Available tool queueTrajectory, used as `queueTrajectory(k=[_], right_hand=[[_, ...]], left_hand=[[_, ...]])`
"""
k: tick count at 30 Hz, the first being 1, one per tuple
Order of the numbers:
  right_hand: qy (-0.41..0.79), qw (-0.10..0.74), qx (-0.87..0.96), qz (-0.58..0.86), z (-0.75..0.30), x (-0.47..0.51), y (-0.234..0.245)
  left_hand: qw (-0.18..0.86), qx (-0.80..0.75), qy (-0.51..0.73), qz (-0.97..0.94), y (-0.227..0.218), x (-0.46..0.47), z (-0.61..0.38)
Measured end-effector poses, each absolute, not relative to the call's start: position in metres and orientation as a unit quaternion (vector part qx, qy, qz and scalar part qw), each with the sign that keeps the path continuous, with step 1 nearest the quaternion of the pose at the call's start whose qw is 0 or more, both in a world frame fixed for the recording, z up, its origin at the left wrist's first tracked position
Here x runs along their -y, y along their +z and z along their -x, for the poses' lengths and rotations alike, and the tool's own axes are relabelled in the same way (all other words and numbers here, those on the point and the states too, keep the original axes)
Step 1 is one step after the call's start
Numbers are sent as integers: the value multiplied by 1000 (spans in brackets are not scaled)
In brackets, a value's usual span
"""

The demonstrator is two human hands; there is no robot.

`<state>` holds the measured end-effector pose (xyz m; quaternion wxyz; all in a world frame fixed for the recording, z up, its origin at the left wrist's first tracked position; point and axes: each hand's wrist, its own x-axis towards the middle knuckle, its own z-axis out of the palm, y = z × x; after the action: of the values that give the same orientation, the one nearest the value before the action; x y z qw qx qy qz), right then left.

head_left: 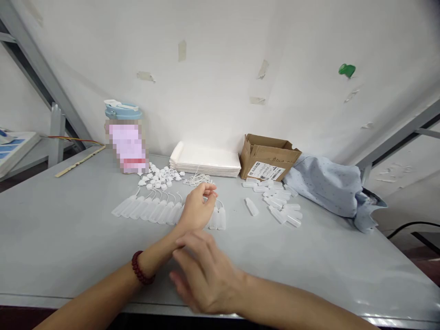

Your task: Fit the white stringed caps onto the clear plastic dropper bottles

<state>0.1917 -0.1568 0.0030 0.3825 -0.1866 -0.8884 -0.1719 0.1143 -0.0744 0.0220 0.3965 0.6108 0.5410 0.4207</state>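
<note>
My left hand (198, 210) reaches over a row of small translucent plastic vials (151, 209) with white cords at their tops. Its fingers are loosely curled, a gap shows between them and the thumb, and I see nothing held. Part of the row is hidden behind it. Just beyond the fingertips lies a small heap of white cord (197, 178). Closer to me, my right hand (211, 275) is slightly blurred near my left wrist, fingers half bent and apart from the thumb, with nothing visible in them. A single vial (252, 207) lies to the right.
White caps (160, 176) are heaped at the back left, beside a lidded cup (129, 142). A white stack of packets (206, 160) and an open cardboard box (270, 158) stand by the wall. More loose vials (282, 201) and a pale blue cloth (326, 185) lie right.
</note>
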Motion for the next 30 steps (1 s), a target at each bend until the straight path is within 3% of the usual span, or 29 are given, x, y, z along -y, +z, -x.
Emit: queueTrajectory(k=[3, 7, 12, 14, 17, 20, 22, 25, 30], right_hand=[[-161, 379, 901, 135, -193, 158, 2], [-141, 377, 886, 232, -192, 164, 1], [-115, 321, 929, 143, -191, 161, 0], [-109, 364, 906, 187, -204, 147, 6], [-102, 389, 831, 384, -244, 113, 22], [-53, 258, 740, 619, -289, 85, 37], [52, 151, 690, 706, -310, 75, 40], [113, 103, 671, 725, -322, 71, 36], [126, 93, 675, 721, -316, 72, 27]], left_hand=[[389, -543, 417, -617, 20, 72, -112], [345, -554, 422, -629, 17, 71, -113], [237, -567, 394, -683, 14, 60, -107], [200, -576, 392, -689, 15, 47, -93], [132, -589, 379, -702, 14, 25, -66], [113, -583, 349, -725, 8, 10, -47], [112, -575, 333, -739, 2, 5, -42], [116, -563, 320, -753, -4, 3, -42], [113, -575, 337, -737, 2, 4, -43]])
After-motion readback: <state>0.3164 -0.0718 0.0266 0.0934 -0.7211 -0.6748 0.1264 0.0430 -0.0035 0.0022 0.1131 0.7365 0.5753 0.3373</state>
